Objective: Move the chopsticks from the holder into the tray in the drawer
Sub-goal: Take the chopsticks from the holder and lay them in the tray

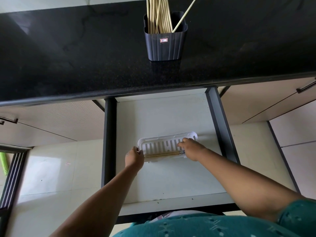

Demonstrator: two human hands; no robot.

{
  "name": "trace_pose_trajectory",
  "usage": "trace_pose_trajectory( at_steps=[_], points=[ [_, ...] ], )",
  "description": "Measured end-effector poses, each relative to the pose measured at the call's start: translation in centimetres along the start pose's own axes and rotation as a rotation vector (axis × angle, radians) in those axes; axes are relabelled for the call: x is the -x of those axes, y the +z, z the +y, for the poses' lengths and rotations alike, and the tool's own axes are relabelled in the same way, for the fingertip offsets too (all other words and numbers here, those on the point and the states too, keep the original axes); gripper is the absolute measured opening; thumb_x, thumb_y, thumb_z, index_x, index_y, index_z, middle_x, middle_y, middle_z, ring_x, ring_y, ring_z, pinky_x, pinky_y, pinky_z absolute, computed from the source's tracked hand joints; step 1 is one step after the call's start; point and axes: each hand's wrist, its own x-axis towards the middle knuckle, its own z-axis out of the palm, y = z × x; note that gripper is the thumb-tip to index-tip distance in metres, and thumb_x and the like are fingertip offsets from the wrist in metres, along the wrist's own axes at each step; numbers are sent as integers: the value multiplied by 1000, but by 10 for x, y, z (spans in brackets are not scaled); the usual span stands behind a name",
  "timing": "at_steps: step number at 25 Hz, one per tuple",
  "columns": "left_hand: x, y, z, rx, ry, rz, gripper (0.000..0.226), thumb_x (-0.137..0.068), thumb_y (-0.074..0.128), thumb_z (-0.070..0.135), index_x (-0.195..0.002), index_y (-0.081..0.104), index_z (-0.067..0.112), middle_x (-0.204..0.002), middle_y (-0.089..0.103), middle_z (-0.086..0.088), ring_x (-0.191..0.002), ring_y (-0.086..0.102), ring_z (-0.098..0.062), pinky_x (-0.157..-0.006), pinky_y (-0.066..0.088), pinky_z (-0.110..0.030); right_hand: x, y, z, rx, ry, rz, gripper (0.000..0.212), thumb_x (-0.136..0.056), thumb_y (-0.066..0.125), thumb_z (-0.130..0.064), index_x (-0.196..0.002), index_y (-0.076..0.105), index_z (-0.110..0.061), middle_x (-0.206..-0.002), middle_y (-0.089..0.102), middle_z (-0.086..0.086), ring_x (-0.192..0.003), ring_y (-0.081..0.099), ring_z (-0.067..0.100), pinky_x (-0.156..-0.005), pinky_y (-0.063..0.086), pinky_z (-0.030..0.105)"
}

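A dark grey holder (165,43) stands on the black counter, with several pale wooden chopsticks (159,16) upright in it. In the open white drawer (162,115) below lies a white slotted tray (159,145). A pair of chopsticks (164,154) lies lengthwise along the tray's near side. My left hand (134,157) grips the tray's left end. My right hand (192,148) rests over the tray's right end, with its fingers at the chopsticks' decorated ends.
The black counter (85,57) overhangs the back of the drawer. Dark drawer sides (220,122) run along both edges. Beige cabinet fronts with dark handles (306,87) flank the drawer. Glossy floor tiles (56,168) lie at the left.
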Motion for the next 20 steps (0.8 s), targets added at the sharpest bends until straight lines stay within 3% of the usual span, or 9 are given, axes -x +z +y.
trace_pose_trajectory(
  at_steps=[4,7,9,11,17,20],
  points=[
    [-1,0,2,151,-68,-13,25,-95,46,32,-107,61,16,-88,61,-2,-83,55,-23,-64,38,-27,-6,7,-14,-13,-72,-26,61,-90,37,-5,-146,31,-27,-139,33,4,-125,35,30,-102,38,42],
    [-5,0,-3,238,-108,-47,34,-94,45,40,-111,62,15,-96,68,-7,-87,61,-26,-65,45,-28,-15,11,-25,-72,-36,-106,51,-97,34,-29,-147,29,-35,-144,27,1,-131,27,29,-112,22,45],
    [-8,2,-4,302,-125,-48,36,-93,47,41,-107,65,13,-101,70,-12,-95,64,-32,-82,55,-37,-19,13,-29,-49,-32,-134,45,-98,30,-39,-142,36,-39,-140,32,1,-129,28,28,-111,24,44],
    [-9,3,-6,344,-124,-42,35,-93,48,40,-105,66,12,-102,70,-14,-98,65,-33,-89,55,-45,-21,17,-31,-30,-42,-142,43,-98,29,-41,-139,42,-40,-136,36,1,-126,30,28,-109,28,42],
    [-12,1,-6,309,-97,-42,36,-93,47,41,-106,65,12,-100,70,-14,-95,66,-34,-87,55,-43,-19,15,-30,-2,-49,-162,46,-98,25,-42,-143,34,-42,-142,34,3,-132,27,27,-109,28,42],
    [-12,-1,-3,259,-93,-54,37,-95,44,41,-114,60,14,-103,70,-11,-95,65,-29,-81,52,-35,-18,10,-28,-67,-20,-124,46,-99,26,-43,-144,33,-41,-145,33,2,-134,27,27,-110,26,42]
  ],
)
